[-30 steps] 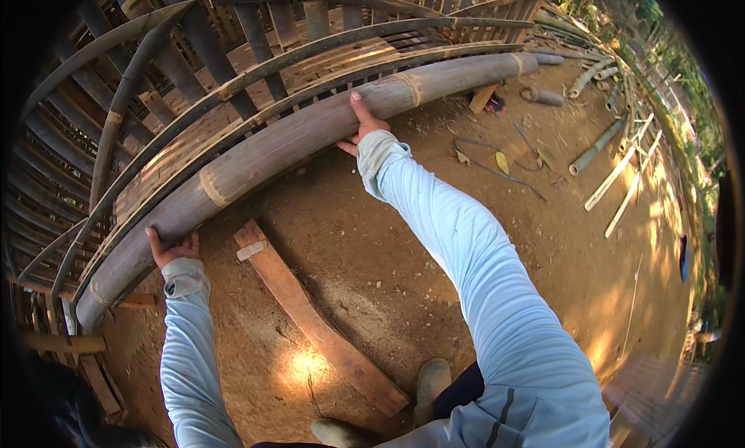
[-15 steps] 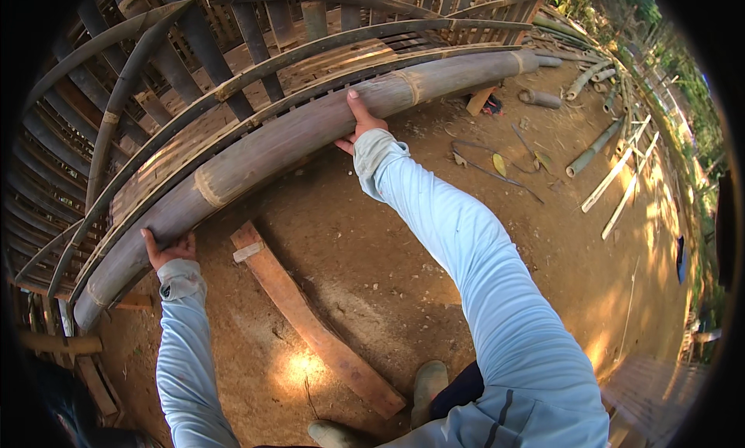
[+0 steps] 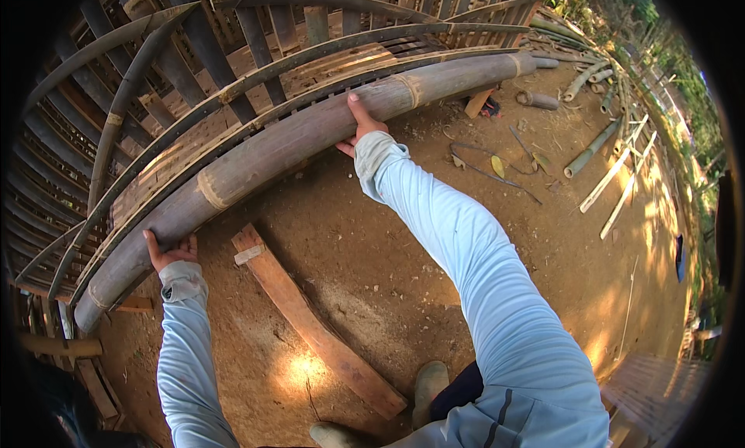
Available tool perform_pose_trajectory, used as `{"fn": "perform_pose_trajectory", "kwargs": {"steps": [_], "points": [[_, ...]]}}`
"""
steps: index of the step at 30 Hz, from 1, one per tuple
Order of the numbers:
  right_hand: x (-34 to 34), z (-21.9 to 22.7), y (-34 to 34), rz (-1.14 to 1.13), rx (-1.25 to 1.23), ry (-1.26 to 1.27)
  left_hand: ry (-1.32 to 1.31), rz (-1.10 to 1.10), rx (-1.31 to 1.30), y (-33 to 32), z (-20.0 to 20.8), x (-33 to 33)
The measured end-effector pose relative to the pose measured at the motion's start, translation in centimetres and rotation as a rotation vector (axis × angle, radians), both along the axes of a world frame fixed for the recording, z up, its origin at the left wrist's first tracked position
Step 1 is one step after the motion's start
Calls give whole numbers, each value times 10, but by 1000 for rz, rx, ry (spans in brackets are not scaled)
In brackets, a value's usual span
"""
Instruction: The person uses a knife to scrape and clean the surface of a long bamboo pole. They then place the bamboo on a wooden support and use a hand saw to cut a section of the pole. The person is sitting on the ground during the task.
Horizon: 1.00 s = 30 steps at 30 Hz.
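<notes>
A long, thick bamboo pole (image 3: pixel 268 144), grey-brown with pale node rings, runs across the view from the lower left to the upper right. My left hand (image 3: pixel 175 251) grips its underside near the left end, thumb up over the near face and fingers beneath. Around the pole's middle, my right hand (image 3: pixel 363 126) holds it the same way, its thumb pressed on the near face and its fingers partly hidden below. Along its far side, the pole lies against the edge of a slatted bamboo structure (image 3: pixel 310 60).
A reddish wooden plank (image 3: pixel 310 320) with a small crosspiece lies on the dirt floor before my boots (image 3: pixel 429 386). At the right are cut bamboo lengths (image 3: pixel 594 147), pale split strips (image 3: pixel 613 180) and a thin dark vine (image 3: pixel 504 180). Bamboo rails curve along the upper left.
</notes>
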State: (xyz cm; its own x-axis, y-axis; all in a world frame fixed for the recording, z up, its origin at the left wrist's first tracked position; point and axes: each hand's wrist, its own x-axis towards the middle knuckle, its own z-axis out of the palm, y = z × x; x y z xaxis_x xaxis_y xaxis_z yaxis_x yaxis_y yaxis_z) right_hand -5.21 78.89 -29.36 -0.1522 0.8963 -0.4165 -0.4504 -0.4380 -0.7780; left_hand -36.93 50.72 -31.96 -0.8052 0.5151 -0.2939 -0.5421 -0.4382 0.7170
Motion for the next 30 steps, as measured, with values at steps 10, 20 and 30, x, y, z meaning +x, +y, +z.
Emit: {"fn": "perform_pose_trajectory", "kwargs": {"steps": [10,20,30], "points": [[1,-3,1,21,21,25,-7,12,4,2,-1,1],[1,2,-3,14,18,24,-3,-2,37,1,3,5],[9,-48,-54,39,-61,132,-52,-28,49,-80,-19,13]]}}
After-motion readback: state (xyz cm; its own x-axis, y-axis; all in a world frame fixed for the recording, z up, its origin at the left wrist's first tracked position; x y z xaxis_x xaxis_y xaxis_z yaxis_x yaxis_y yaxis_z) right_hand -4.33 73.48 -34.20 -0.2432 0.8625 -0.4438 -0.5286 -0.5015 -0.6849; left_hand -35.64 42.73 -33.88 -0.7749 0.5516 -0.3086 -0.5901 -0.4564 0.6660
